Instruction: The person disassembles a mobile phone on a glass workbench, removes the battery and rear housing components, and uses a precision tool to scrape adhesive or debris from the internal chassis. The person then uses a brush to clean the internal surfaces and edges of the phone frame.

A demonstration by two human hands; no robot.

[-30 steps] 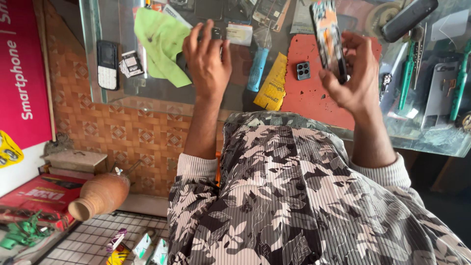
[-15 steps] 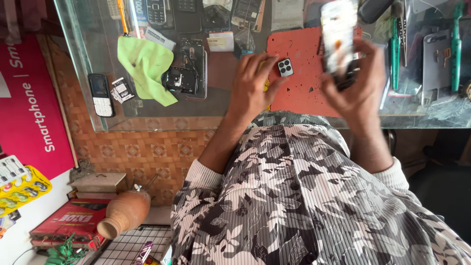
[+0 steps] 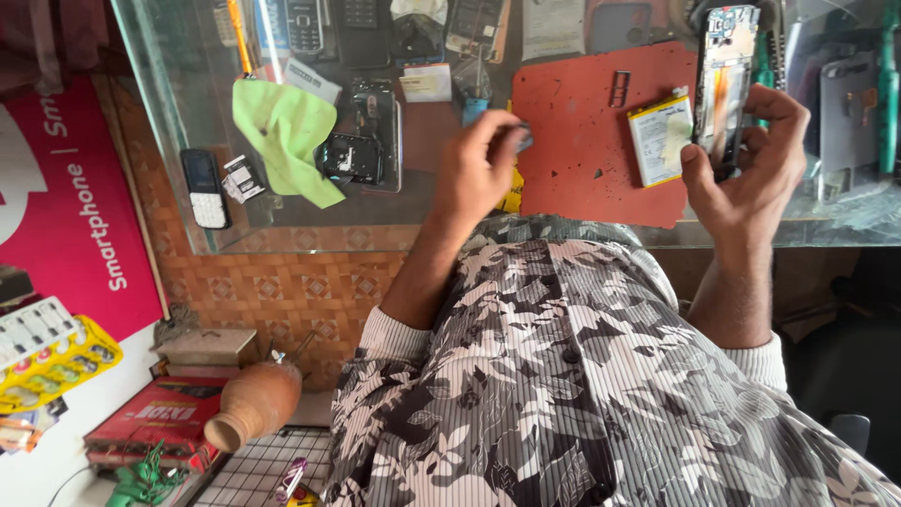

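Observation:
My right hand (image 3: 751,169) grips an opened smartphone (image 3: 725,75) upright, its bare inner frame facing me, above the right edge of a red work mat (image 3: 582,178). My left hand (image 3: 479,169) pinches a small dark part (image 3: 522,139), probably a camera piece, at the mat's left edge. A loose phone battery (image 3: 657,139) lies on the mat between my hands, with a small black bracket (image 3: 619,89) beyond it.
The glass counter (image 3: 282,235) carries a green cloth (image 3: 286,136), a dismantled phone (image 3: 361,141), a small keypad phone (image 3: 203,188) and several other phones at the back. Green tools (image 3: 887,84) stand at the right. A clay pot (image 3: 253,404) sits on the floor at the left.
My left hand has lifted the small dark part off the mat. The right hand moved right with the phone, uncovering the battery. The view has shifted.

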